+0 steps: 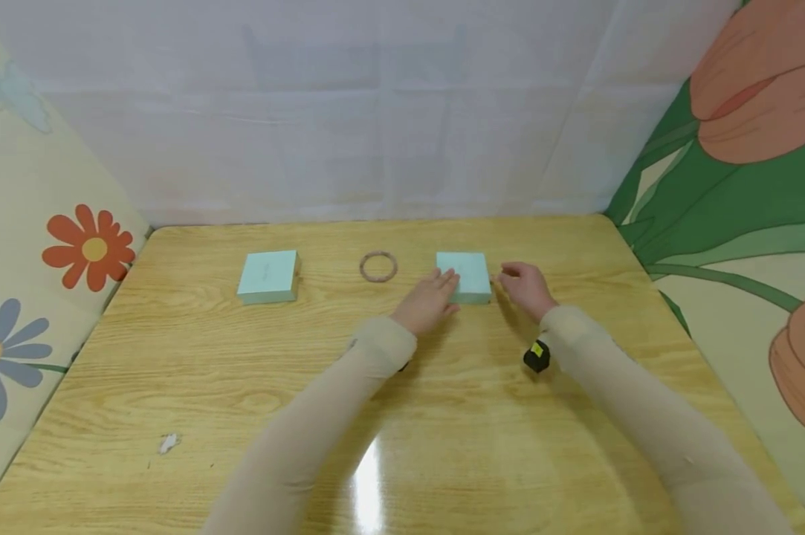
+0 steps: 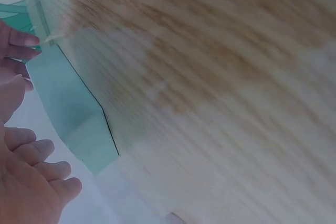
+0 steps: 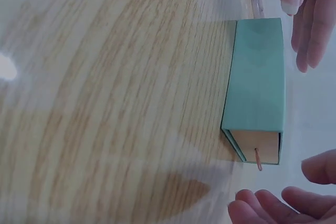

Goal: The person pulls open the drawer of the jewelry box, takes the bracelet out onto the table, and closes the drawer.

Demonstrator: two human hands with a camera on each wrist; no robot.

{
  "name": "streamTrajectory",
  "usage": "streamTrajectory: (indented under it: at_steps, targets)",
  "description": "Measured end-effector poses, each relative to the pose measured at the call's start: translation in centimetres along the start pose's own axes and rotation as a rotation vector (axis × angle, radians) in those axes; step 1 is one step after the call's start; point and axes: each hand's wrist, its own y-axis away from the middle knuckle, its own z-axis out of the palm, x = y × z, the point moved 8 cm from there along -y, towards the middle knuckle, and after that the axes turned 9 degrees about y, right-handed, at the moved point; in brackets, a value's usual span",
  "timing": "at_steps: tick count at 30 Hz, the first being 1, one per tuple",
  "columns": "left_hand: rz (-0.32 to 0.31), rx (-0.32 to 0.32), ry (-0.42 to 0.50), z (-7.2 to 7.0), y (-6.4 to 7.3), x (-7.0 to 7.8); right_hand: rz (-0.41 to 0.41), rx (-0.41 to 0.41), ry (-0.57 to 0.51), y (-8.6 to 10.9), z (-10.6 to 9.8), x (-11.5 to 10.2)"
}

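Note:
A mint-green box [image 1: 467, 279] lies flat on the table between both hands. My left hand [image 1: 426, 303] reaches over its left top edge with extended fingers; whether they touch the lid I cannot tell. Beside the right end my right hand [image 1: 526, 288] hovers, fingers loosely bent and holding nothing. In the right wrist view, a small reddish ribbon tab [image 3: 258, 159] sticks out of the box's pale end, just short of the right fingertips [image 3: 247, 203]. The left wrist view catches the box's long green side [image 2: 68, 103].
A second mint-green box [image 1: 268, 276] stands farther left. Between the boxes lies a pinkish-brown bangle [image 1: 362, 267]. A small white scrap [image 1: 169, 443] sits at the front left of the wooden table [image 1: 241, 386]. A white cloth [image 1: 375, 148] hangs behind the back edge.

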Motion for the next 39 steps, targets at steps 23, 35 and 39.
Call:
streamTrajectory:
  at_steps: [23,35,39]
  targets:
    - [-0.013,-0.042,-0.044,0.5,-1.9,0.6,0.147,-0.026,-0.095,-2.0,0.6,1.9]
    - [-0.023,-0.041,-0.065,0.7,-2.5,1.1,0.166,-0.05,-0.139,-2.7,1.1,1.9]
    - [-0.041,-0.05,-0.079,0.7,-2.5,1.0,0.171,-0.054,-0.14,-2.8,1.3,2.1]
